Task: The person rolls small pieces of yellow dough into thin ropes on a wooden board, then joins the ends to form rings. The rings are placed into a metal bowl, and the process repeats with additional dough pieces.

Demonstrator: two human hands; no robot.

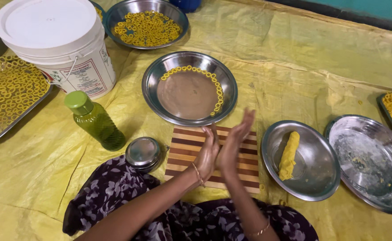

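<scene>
Your left hand (208, 154) and right hand (232, 147) press flat together, palm to palm, over the striped board (184, 149); any dough between them is hidden. The yellow dough log (289, 155) in the bowl (314, 178) to your right looks soft and tearable, so pinch gently from its end

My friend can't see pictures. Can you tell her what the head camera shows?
A person's left hand and right hand press palm to palm above a striped wooden board. Ahead, a steel plate holds an arc of small yellow dough rings; a bowl to the right holds a yellow dough roll.
</scene>
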